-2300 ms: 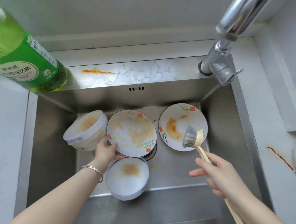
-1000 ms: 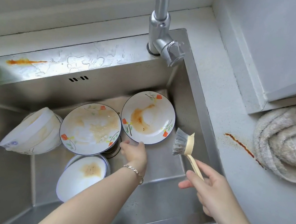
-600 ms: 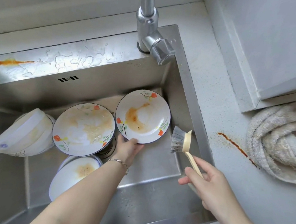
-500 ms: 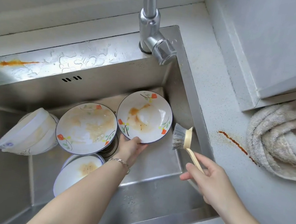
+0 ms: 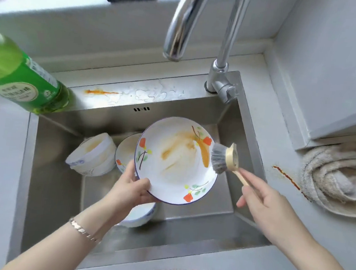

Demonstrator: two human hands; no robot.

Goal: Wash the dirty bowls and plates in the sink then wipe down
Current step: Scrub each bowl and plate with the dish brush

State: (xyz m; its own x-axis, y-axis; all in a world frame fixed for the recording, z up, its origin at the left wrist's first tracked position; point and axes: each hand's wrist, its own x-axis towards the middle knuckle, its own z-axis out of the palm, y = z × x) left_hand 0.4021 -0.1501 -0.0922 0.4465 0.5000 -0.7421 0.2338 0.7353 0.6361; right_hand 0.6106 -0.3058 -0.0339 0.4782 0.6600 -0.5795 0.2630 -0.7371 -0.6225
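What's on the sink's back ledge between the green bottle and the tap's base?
An orange smear and pooled water droplets, seen in the head view.

The sink [image 5: 54, 166] was brushed steel with a dull satin sheen, and water beaded on its back ledge. At its back corner the faucet [image 5: 183, 26] was polished metal, mirror-bright. Over the sink, the plate [image 5: 169, 166] was glossy glazed ceramic, smeared. The brush [image 5: 219, 158] had grey bristles and a pale matt handle. Left of the sink stood a glossy, translucent green plastic bottle [image 5: 21, 78]. Right of the sink lay a rough, looped beige towel [image 5: 337, 185] on the matt, speckled counter [image 5: 271, 126].
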